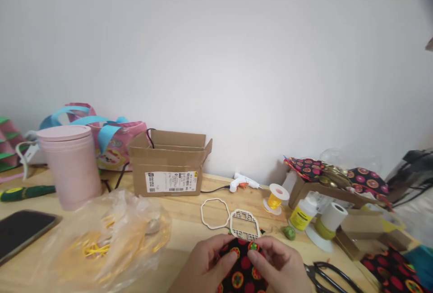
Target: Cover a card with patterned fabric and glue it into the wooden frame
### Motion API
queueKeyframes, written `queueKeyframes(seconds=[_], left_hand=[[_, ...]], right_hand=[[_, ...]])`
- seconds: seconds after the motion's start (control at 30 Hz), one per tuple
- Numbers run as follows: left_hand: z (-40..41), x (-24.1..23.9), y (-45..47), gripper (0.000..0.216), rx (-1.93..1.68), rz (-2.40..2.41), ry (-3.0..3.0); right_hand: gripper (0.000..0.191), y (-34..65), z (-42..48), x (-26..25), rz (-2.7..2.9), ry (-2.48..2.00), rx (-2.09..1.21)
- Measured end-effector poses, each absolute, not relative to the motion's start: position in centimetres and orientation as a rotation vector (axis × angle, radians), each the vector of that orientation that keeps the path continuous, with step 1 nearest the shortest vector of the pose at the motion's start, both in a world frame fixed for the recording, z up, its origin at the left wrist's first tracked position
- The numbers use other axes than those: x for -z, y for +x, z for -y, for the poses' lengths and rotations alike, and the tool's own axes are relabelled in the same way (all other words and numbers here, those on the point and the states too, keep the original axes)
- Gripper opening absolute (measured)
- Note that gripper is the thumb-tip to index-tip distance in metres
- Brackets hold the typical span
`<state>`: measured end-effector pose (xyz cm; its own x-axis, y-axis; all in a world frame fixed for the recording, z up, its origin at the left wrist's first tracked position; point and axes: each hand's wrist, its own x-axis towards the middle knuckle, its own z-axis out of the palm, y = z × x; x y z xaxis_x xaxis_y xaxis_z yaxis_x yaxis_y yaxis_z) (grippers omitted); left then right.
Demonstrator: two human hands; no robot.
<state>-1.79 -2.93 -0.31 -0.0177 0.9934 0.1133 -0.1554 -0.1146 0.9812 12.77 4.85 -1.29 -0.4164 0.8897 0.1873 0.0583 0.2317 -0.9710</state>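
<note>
Both hands hold a piece of black fabric (244, 269) printed with red, orange and green round motifs, low in the middle of the head view. My left hand (213, 263) pinches its upper left part between thumb and fingers. On the upper right part, my right hand (279, 263) grips in the same way. Just beyond the fingertips lies a pale lattice frame (244, 219), its lower edge partly hidden. A plain pale outline frame (215, 213) rests to its left. Black-handled scissors (329, 277) lie right of my right hand, partly cut off.
A clear plastic bag (111, 243) with yellow cord, a phone (25, 232) and a pink tumbler (69, 167) are at left. Behind stand a cardboard box (169, 162) and a white glue gun (243, 181). A yellow thread spool (275, 198) and glue bottle (303, 212) are at right.
</note>
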Motion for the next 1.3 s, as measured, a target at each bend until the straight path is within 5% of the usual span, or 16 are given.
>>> queueKeyframes(seconds=[0.3, 1.3], left_hand=[[3.1, 0.1, -1.6, 0.028, -1.397, -1.036, 1.098], [3.1, -0.7, -1.4, 0.034, -1.279, -0.973, 0.662]], right_hand=[[0.031, 12.5, -4.2, 0.3, 1.522, -0.910, -1.387], [0.024, 13.2, -5.1, -0.7, 1.419, -0.816, -1.928]])
